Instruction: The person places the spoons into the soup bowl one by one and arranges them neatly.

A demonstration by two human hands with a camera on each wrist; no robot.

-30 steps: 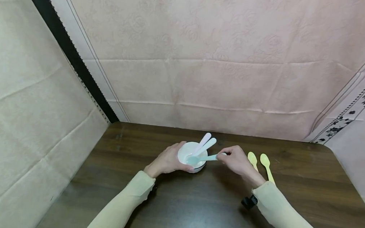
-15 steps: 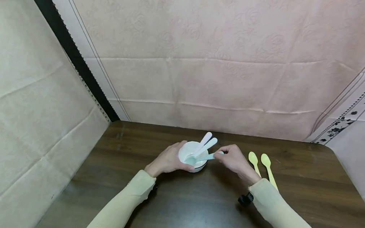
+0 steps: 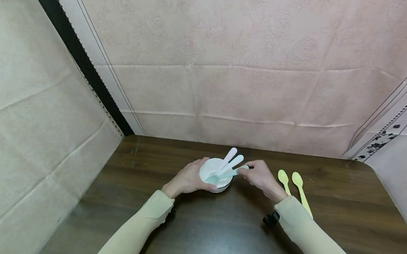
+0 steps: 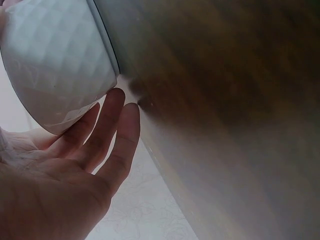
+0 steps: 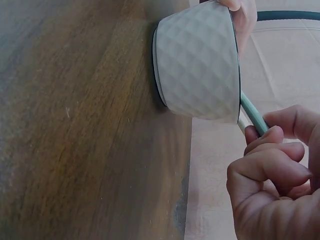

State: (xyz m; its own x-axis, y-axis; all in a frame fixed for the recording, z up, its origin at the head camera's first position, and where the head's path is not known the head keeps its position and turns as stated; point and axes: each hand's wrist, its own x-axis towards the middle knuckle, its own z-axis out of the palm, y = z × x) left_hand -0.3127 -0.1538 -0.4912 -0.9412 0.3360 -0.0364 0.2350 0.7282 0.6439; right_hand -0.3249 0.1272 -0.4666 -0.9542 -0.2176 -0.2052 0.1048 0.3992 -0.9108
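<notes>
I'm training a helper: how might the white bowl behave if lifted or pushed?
The white bowl could tip if pushed high, since it narrows toward its base. Its diamond pattern probably helps grip, and its crisp form suggests stiffness.

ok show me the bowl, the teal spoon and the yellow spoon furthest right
Bowl (image 5: 200, 65): right wrist view, on its patterned outer wall.
Teal spoon (image 3: 230, 173): head view, on its handle.
Yellow spoon furthest right (image 3: 303, 194): head view, on its handle, near the scoop end.

In the head view, the left hand (image 3: 191, 177) is held cupped, its forearm (image 3: 137, 231) angled in from seven o'clock; the right hand (image 3: 261, 178) is pinched, reached in from four.
</notes>
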